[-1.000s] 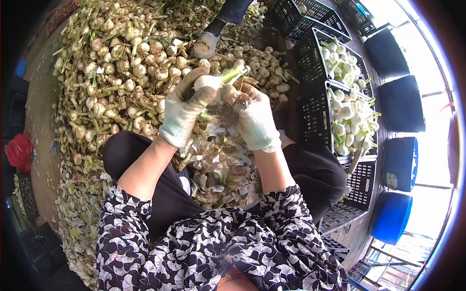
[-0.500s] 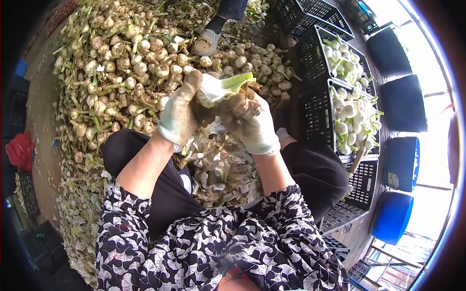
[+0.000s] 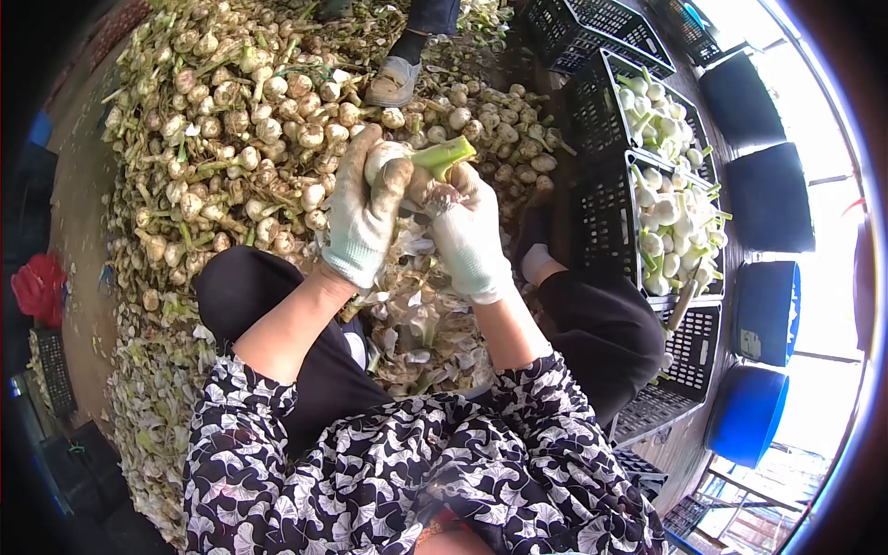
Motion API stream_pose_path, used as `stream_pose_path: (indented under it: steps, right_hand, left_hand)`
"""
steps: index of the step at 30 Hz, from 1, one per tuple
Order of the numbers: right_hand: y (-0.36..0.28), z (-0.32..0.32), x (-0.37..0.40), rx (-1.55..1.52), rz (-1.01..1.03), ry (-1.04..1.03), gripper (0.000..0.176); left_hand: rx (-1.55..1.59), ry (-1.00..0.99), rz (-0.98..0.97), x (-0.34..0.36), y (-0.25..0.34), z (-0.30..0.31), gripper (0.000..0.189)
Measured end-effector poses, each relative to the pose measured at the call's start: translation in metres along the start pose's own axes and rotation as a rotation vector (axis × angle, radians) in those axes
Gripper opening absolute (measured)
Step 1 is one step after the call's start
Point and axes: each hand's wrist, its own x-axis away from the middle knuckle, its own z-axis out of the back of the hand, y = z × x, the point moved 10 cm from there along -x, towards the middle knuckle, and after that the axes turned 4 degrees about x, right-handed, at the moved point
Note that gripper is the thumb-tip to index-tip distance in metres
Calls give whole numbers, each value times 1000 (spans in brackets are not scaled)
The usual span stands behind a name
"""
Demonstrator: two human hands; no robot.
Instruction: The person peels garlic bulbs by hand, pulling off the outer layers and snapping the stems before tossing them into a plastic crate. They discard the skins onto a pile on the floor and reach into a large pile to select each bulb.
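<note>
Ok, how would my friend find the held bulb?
Find the big heap of bulbs. Below the shoe, the gloved left hand and right hand come together. The pale bulb there has a thick green stem pointing right, held up while its neighbours lie loose.

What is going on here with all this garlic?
A seated person is handling one garlic bulb, its green stem pointing right. The gloved left hand grips the bulb; the gloved right hand is close beside it, near some brownish matter that I cannot identify. A big heap of bulbs lies ahead, loose skins lie between the legs, and cleaner bulbs fill black crates at right.
</note>
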Motion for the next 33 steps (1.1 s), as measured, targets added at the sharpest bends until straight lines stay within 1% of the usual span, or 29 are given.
stream_pose_path:
  steps: [1, 3, 4, 5, 7, 8, 9, 10, 11, 12, 13, 14, 15, 17, 18, 19, 21, 22, 23, 24, 25, 26, 27, 28, 29, 30, 31, 32, 33]
  right_hand:
    - [-10, 0, 3, 134, 59, 13, 9]
    - [-49, -12, 16, 430, 357, -42, 6]
    - [-54, -19, 18, 402, 491, -138, 13]
    - [-53, -16, 25, 406, 489, -139, 13]
    - [6, 1, 33, -564, -235, -55, 25]
    - [46, -11, 35, -1196, -505, -217, 37]
    - [32, -18, 43, -1238, -538, -303, 36]
    - [32, -12, 43, -1155, -503, -184, 39]
    - [34, -5, 43, -1070, -464, -70, 42]
    - [32, -14, 37, -1235, -442, -320, 43]
    - [11, -24, 34, -1391, -404, -576, 44]
    - [53, 0, 39, -1095, -590, -141, 40]
    - [47, -5, 37, -1096, -586, -145, 40]
    - [18, 13, 24, -446, -175, -85, 29]
    - [4, 5, 32, -615, -351, -19, 22]
    - [5, 9, 33, -616, -353, -14, 22]
    - [-16, -2, 33, 23, -81, -279, 21]
    - [-13, -7, 38, -179, -144, -287, 22]
    - [-19, -9, 40, -180, -142, -291, 22]
    - [-21, -11, 44, -273, -211, -299, 23]
    - [-19, -14, 47, -366, -283, -306, 23]
    - [-5, -3, 46, -585, -248, -149, 36]
    - [17, 11, 45, -529, -311, -63, 24]
    - [10, -5, 41, -1075, -436, -160, 19]
    - [-9, -20, 36, -1623, -552, -257, 18]
    - [6, 16, 20, -1183, -422, 156, 20]
    - [15, 21, 8, -1329, -399, 116, 16]
    - [36, 25, -6, -1408, -358, -112, 13]
    - [44, 25, -10, -1477, -315, -345, 13]
  left_hand:
    - [116, -20, 117, -1, -11, 1, 53]
    - [354, -63, 353, 1, -27, -2, 55]
    - [363, -105, 425, 2, -22, -6, 59]
    - [531, -153, 425, 0, -11, -13, 57]
    - [746, -252, 592, 9, -5, -25, 58]
    - [748, -249, 591, 7, -5, -22, 58]
    - [562, -350, 569, 9, -6, -22, 62]
    - [375, -443, 553, 12, -8, -24, 66]
    - [377, -438, 558, 13, -15, -25, 66]
    - [574, -513, 640, 18, -21, -37, 69]
    - [770, -594, 718, 21, -17, -49, 73]
    - [717, -425, 563, 13, -10, -38, 83]
    - [715, -427, 557, 14, -6, -40, 83]
    - [654, -368, 443, 11, 2, -36, 102]
    - [644, -383, 354, 13, 12, -37, 106]
    - [633, -398, 265, 14, 22, -37, 112]
    - [614, -433, 275, 15, 19, -38, 104]
    - [612, -429, 276, 15, 16, -35, 104]
    - [612, -404, 325, 15, 6, -30, 93]
    - [610, -382, 375, 12, 6, -28, 83]
    - [607, -381, 376, 11, 13, -27, 83]
    - [675, -366, 455, 14, 17, -29, 74]
    - [743, -349, 537, 15, 23, -32, 65]
    - [728, -339, 492, 13, 29, -33, 57]
    - [722, -351, 477, 14, 25, -33, 58]
    - [717, -472, 531, 21, 23, -42, 65]
    - [710, -594, 576, 27, 23, -51, 73]
    - [643, -580, 533, 28, 12, -53, 74]
    - [647, -574, 527, 28, 14, -52, 74]
